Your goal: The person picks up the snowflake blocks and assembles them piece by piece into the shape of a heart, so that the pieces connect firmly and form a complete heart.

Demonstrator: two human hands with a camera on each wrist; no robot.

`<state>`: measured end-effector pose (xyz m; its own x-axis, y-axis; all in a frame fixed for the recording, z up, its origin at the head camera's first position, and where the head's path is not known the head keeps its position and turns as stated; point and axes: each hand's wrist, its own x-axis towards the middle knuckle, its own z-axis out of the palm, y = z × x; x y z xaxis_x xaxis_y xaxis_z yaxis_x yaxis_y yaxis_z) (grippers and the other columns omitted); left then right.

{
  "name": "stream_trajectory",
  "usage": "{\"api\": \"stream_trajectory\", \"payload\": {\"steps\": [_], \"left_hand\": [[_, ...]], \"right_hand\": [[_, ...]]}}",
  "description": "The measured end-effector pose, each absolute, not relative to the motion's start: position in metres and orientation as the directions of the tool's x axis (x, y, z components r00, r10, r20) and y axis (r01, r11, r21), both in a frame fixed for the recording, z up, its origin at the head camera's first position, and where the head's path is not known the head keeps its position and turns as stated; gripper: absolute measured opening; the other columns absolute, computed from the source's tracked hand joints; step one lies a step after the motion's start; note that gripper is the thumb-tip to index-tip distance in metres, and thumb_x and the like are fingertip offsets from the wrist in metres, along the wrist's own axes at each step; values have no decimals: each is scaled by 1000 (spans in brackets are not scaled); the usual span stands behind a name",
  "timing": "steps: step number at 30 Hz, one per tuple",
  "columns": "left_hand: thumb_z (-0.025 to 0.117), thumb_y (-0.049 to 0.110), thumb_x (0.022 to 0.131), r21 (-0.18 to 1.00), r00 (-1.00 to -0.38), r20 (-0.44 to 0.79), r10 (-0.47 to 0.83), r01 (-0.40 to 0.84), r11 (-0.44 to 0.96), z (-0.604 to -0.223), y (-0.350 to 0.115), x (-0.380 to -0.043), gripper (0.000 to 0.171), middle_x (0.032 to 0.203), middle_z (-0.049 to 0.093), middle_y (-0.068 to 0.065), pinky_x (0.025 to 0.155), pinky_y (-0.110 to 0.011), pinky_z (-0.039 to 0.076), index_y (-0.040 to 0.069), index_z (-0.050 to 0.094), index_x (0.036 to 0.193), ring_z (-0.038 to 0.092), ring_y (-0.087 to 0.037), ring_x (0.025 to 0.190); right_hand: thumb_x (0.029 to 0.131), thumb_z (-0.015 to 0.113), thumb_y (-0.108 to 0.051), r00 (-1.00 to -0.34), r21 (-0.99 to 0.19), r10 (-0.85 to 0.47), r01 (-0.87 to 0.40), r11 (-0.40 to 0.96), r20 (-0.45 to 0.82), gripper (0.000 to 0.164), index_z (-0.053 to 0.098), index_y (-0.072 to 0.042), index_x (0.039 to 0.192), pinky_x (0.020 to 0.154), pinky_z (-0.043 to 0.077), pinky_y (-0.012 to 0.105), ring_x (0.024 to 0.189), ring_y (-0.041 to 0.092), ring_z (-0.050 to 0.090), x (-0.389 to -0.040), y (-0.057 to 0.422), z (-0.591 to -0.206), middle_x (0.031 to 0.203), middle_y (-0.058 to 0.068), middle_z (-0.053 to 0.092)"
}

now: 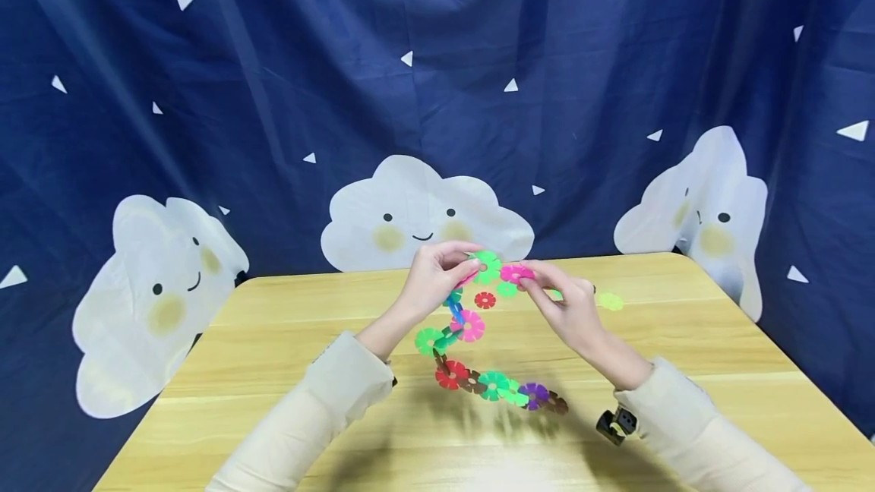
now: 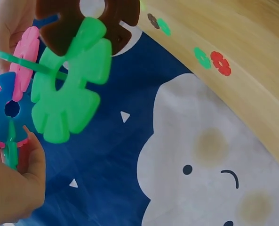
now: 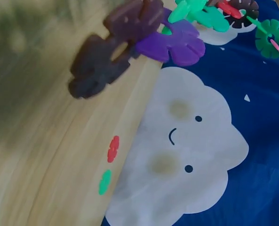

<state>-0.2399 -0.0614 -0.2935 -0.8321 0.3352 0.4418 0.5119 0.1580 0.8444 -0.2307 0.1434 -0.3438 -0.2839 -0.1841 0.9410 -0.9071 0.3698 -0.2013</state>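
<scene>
Slotted plastic snowflake discs are joined into a long, multicolored chain [image 1: 494, 392]. My left hand [image 1: 427, 283] pinches its upper end between thumb and fingers, at a bright green disc [image 1: 489, 275] and a pink one partly covered by the thumb. A separate-colored hot pink disc [image 1: 511, 274] is pinched in my right hand [image 1: 570, 308], its edge right beside the green disc. From the left hand the chain hangs down and curves right, past a blue disc [image 2: 2, 96], to a purple disc [image 3: 184, 44] and a brown disc [image 3: 94, 66] at its lower end.
On the wooden table [image 1: 273, 401] behind the chain lie loose discs, among them a red one [image 1: 484, 300], a green one [image 1: 506, 290] and a yellow-green one [image 1: 611, 301]. A dark blue curtain [image 1: 273, 59] with white clouds hangs beyond the table's far edge.
</scene>
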Motion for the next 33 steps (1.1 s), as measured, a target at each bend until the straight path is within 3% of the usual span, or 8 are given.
{"api": "stream_trajectory", "payload": {"steps": [5, 11, 14, 20, 25, 29, 33], "left_hand": [[62, 1, 84, 842, -829, 445, 339, 517, 157, -292, -60, -238, 20, 81, 68, -19, 58, -20, 46, -3, 66, 103, 61, -16, 65], [62, 2, 84, 840, -816, 445, 368, 524, 145, -292, -57, -236, 20, 80, 68, -19, 57, -21, 46, -3, 66, 103, 59, -16, 63], [62, 2, 85, 843, -813, 442, 380, 521, 134, -292, -57, -235, 21, 80, 67, -20, 58, -20, 46, -3, 65, 104, 58, -11, 63], [62, 1, 84, 859, -827, 416, 378, 494, 134, -285, -55, -231, 22, 88, 68, -20, 59, -20, 48, -4, 65, 105, 59, -8, 66], [64, 1, 82, 856, -834, 411, 368, 492, 158, -278, -54, -228, 24, 92, 68, -19, 62, -22, 51, -4, 66, 105, 65, -23, 74], [65, 0, 82, 860, -837, 406, 365, 485, 155, -276, -55, -226, 24, 92, 68, -19, 62, -22, 51, -5, 65, 105, 64, -33, 76], [65, 1, 82, 853, -834, 434, 342, 502, 141, -276, -56, -223, 24, 92, 68, -20, 64, -22, 51, -5, 65, 105, 65, -27, 75]], "right_hand": [[92, 54, -19, -134, -26, -221, -901, 433, 966, 26, 66, 4, 97, 72, 50, 18, 72, 20, 67, -230, 141, -340, 86, 13, 69], [92, 54, -14, 70, 198, -255, -829, 523, 964, 19, 67, -1, 91, 45, 46, 25, 54, 18, 60, -232, 139, -339, 74, 9, 67], [90, 56, -12, 134, 245, -239, -812, 530, 962, 16, 69, -2, 87, 42, 45, 28, 52, 20, 60, -233, 137, -338, 72, 10, 66], [89, 58, -11, 199, 268, -184, -806, 528, 963, 18, 69, -1, 80, 42, 45, 30, 51, 23, 60, -234, 134, -336, 71, 13, 67], [89, 56, -6, 242, 297, -172, -803, 517, 955, 17, 69, -1, 79, 41, 44, 31, 50, 25, 60, -235, 132, -331, 71, 13, 67], [88, 54, -3, 243, 313, -202, -810, 496, 949, 16, 68, -1, 82, 41, 45, 30, 53, 24, 61, -234, 131, -326, 72, 13, 67], [89, 56, -6, 201, 274, -198, -825, 494, 959, 14, 68, -2, 83, 44, 47, 30, 56, 23, 63, -232, 130, -322, 74, 12, 67]]}}
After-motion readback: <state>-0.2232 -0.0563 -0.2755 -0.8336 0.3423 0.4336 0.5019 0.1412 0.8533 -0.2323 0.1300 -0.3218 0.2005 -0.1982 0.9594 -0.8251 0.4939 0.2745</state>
